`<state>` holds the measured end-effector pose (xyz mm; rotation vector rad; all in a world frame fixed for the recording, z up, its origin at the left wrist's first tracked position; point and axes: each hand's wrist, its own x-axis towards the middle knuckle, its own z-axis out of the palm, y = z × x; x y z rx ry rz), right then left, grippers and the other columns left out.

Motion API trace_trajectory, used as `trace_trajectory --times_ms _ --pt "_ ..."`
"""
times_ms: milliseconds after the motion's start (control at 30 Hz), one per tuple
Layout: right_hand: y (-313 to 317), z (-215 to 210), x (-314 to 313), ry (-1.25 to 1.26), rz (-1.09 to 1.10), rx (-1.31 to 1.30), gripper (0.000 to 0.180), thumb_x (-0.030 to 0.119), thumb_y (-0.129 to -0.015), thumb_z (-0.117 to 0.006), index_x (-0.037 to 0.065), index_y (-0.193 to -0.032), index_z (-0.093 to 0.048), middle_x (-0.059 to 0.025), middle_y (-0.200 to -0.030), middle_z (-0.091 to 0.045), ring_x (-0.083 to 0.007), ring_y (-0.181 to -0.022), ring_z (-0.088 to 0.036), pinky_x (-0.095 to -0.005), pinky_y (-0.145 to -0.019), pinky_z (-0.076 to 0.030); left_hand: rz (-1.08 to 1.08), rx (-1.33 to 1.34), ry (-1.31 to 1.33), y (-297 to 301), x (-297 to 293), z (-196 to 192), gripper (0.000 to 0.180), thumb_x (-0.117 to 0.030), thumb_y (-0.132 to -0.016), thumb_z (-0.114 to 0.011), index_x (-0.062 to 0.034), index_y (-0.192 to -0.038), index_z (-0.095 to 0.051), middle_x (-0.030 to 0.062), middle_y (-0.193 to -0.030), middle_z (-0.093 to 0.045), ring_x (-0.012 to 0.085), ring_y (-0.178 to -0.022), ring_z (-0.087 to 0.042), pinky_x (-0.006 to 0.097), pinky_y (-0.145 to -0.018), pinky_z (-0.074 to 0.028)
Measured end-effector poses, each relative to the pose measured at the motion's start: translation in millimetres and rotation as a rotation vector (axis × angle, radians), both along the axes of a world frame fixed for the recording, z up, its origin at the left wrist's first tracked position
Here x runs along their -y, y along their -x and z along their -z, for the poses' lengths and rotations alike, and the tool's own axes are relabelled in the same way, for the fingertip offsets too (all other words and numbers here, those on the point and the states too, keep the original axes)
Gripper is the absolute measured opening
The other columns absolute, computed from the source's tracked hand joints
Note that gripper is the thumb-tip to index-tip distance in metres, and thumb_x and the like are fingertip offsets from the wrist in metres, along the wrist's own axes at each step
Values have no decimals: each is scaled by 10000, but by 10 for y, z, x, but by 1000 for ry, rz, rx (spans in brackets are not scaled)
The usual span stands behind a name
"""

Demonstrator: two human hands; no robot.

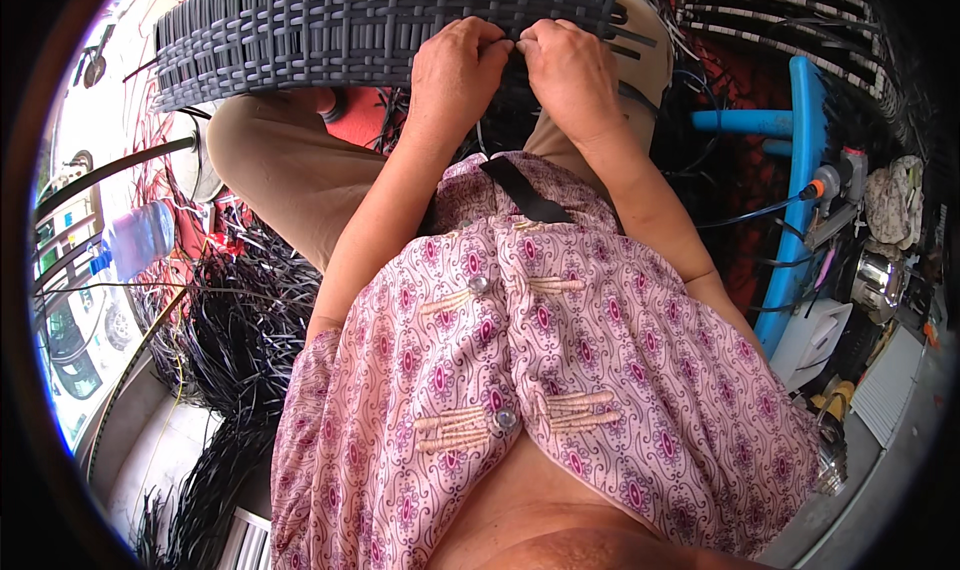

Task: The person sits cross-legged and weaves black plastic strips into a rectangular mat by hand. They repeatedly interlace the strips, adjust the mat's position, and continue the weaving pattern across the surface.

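Head view: dark woven panel (300,35) at 12 o'clock. Left hand (458,75) and right hand (570,75) near-touching at its lower edge, each grip pinched closed on panel; exact strand hidden. Black strip pile (245,315), 9 o'clock.

The floor (362,122) is red, with blue furniture (806,160) right and bright light (132,55) left.

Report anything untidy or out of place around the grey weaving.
The dark strips at the left look untidy: they lie in a loose, tangled heap, unlike the close weave of the woven panel. No damage stands out.
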<state>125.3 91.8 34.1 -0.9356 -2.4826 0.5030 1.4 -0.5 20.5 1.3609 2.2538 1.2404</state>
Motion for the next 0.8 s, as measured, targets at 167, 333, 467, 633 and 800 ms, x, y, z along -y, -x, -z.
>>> trace_trajectory --times_ms 167,333,467,633,800 --pt "0 -10 47 10 -7 -35 162 181 -877 -744 55 -980 -749 -134 -926 -738 -341 -836 -711 -412 -743 -565 -25 128 9 52 13 43 206 -173 -897 -729 14 -983 -721 119 -826 -739 148 -707 -710 286 -666 -560" --pt "-131 -65 147 -133 -130 -338 196 107 -847 -774 46 -1027 -726 -112 -1019 -724 -309 -905 -695 -384 -793 -564 -73 267 82 192 193 -117 214 -177 -927 -718 28 -988 -701 52 -796 -704 109 -699 -673 262 -630 -543" --pt "-63 -149 183 -10 -264 -479 254 112 -868 -760 74 -1113 -707 -98 -1091 -707 -293 -1016 -670 -399 -878 -550 -72 457 -7 276 437 -490 200 -186 -914 -720 11 -934 -694 25 -703 -660 74 -644 -609 252 -593 -486" --pt "68 -189 153 344 -434 -527 159 142 -894 -763 63 -1030 -744 -75 -981 -740 -201 -900 -715 -306 -792 -566 37 471 -69 246 638 -843 190 -181 -924 -709 8 -929 -690 15 -705 -657 66 -664 -616 237 -617 -503" --pt "41 -94 134 638 -167 -654 98 101 -932 -728 9 -963 -744 -37 -836 -746 -85 -757 -677 -252 -699 -553 -45 380 -67 363 405 -356 195 -182 -960 -703 3 -1018 -721 19 -811 -704 75 -702 -651 231 -630 -512"
